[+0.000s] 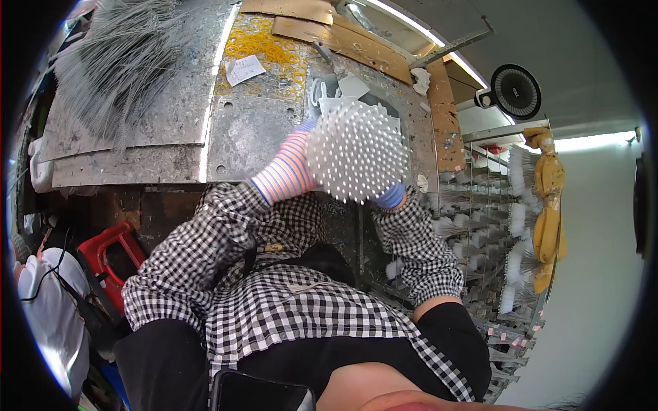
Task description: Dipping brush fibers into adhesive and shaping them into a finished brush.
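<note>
Both hands hold up a round white disc (pixel 356 151) studded with many short white pegs, facing the camera above a grey metal worktable (pixel 171 103). My left hand (pixel 291 171), in a pink, white and blue striped glove, grips the disc's left edge. My right hand (pixel 392 196) is mostly hidden behind the disc's lower right edge, and only a blue glove tip shows. Black-and-white checked sleeves cover both forearms.
On the table lie a fan of thin grey wires (pixel 116 61), a heap of yellow rubber bands (pixel 264 44), a paper slip (pixel 245 68), white plastic pieces (pixel 336 89) and cardboard sheets (pixel 343 38). To the right stand a rack of white tufts (pixel 493 226) and a black fan (pixel 515 90). A red crate (pixel 113 253) sits lower left.
</note>
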